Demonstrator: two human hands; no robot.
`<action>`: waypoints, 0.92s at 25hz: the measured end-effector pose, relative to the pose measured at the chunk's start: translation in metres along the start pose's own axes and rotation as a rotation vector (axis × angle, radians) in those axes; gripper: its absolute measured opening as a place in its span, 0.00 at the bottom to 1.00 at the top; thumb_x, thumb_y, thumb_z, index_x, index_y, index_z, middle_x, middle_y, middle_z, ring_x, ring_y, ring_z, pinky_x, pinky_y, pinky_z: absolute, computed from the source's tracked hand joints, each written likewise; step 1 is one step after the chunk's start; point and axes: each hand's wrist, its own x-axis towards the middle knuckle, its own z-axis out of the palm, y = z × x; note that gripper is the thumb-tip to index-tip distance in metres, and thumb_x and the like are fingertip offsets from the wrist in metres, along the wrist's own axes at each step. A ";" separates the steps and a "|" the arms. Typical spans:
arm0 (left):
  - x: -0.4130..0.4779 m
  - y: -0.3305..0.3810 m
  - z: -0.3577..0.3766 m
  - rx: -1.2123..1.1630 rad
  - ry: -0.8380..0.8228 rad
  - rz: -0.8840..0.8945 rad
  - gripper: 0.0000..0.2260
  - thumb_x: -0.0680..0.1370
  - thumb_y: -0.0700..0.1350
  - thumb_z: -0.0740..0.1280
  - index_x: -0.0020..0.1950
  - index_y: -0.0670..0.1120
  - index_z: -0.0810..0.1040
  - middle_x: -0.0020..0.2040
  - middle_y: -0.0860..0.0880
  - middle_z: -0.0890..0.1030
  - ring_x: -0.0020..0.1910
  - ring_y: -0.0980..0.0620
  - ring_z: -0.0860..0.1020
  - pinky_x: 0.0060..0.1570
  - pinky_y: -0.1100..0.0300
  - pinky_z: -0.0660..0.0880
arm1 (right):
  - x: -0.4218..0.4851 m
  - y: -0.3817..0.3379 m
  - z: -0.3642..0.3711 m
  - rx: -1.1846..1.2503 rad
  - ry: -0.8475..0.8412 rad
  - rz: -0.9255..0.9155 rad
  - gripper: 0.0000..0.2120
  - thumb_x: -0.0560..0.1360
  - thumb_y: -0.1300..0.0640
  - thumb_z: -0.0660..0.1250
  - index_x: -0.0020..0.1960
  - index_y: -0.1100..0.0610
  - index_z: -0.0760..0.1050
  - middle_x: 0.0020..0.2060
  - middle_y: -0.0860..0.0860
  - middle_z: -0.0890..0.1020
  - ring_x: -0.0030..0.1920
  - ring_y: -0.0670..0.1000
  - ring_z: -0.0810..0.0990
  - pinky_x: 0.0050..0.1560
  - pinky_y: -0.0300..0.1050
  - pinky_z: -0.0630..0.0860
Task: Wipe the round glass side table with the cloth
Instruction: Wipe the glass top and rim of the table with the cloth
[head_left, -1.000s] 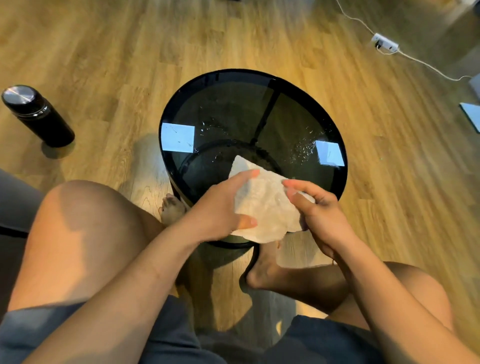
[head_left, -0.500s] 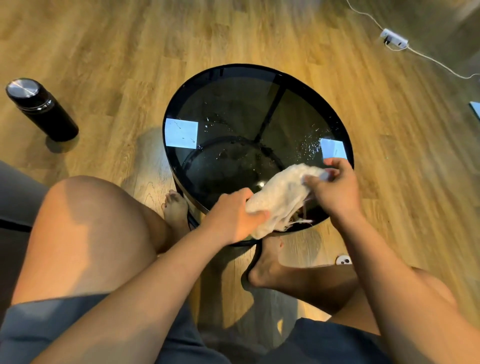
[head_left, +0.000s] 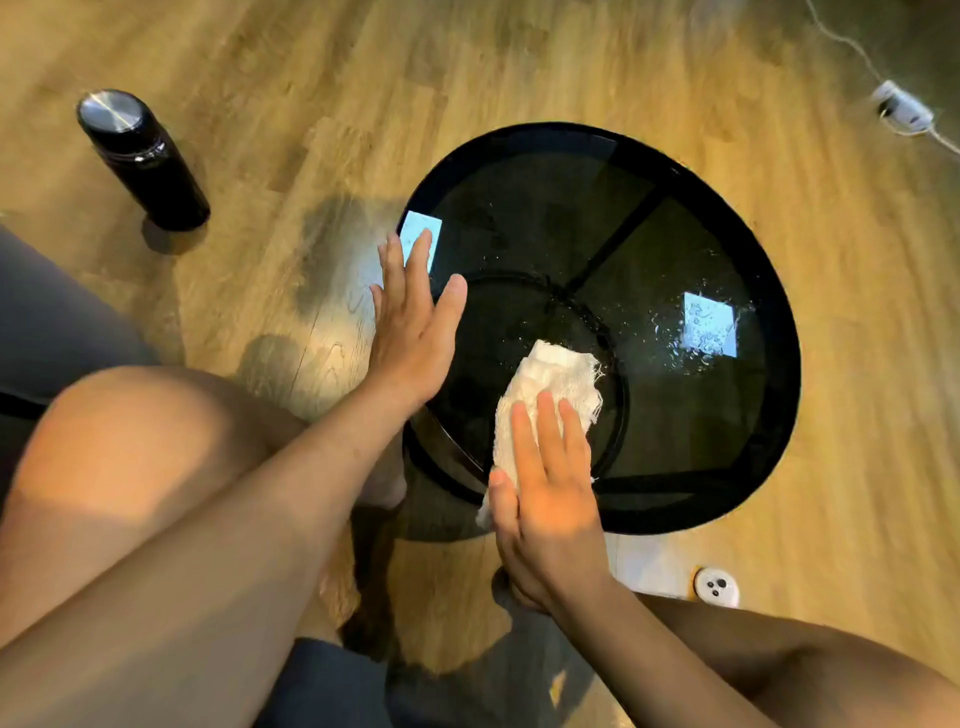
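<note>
The left hand (head_left: 410, 332) has released the cloth (head_left: 550, 379), fingers straight at the tabletop (head_left: 675, 234) rim. The right hand (head_left: 550, 499), flat, presses it down.

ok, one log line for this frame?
phase: wiping | right hand: flat on cloth, pressing it to glass table | left hand: open at table's left rim | droplets: right side, unwiped
</note>
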 end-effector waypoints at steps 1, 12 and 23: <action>0.003 -0.003 0.002 -0.159 0.028 -0.038 0.31 0.78 0.60 0.50 0.80 0.53 0.46 0.81 0.50 0.43 0.79 0.52 0.41 0.77 0.43 0.45 | 0.010 -0.001 0.000 -0.015 -0.045 -0.099 0.29 0.80 0.51 0.52 0.77 0.64 0.57 0.77 0.64 0.57 0.78 0.65 0.51 0.75 0.65 0.55; 0.014 -0.020 0.003 -0.516 0.110 -0.161 0.39 0.71 0.69 0.54 0.79 0.57 0.48 0.80 0.54 0.54 0.73 0.64 0.58 0.76 0.51 0.55 | 0.244 -0.044 0.002 -0.407 -0.136 -0.202 0.33 0.83 0.46 0.50 0.79 0.60 0.41 0.80 0.58 0.47 0.79 0.58 0.44 0.77 0.54 0.50; 0.038 -0.021 0.000 0.669 -0.050 0.409 0.31 0.81 0.61 0.42 0.80 0.45 0.49 0.81 0.42 0.49 0.80 0.45 0.43 0.76 0.41 0.41 | -0.010 0.045 -0.026 -0.040 -0.189 -0.295 0.30 0.76 0.51 0.57 0.77 0.56 0.60 0.79 0.51 0.59 0.78 0.56 0.55 0.72 0.57 0.59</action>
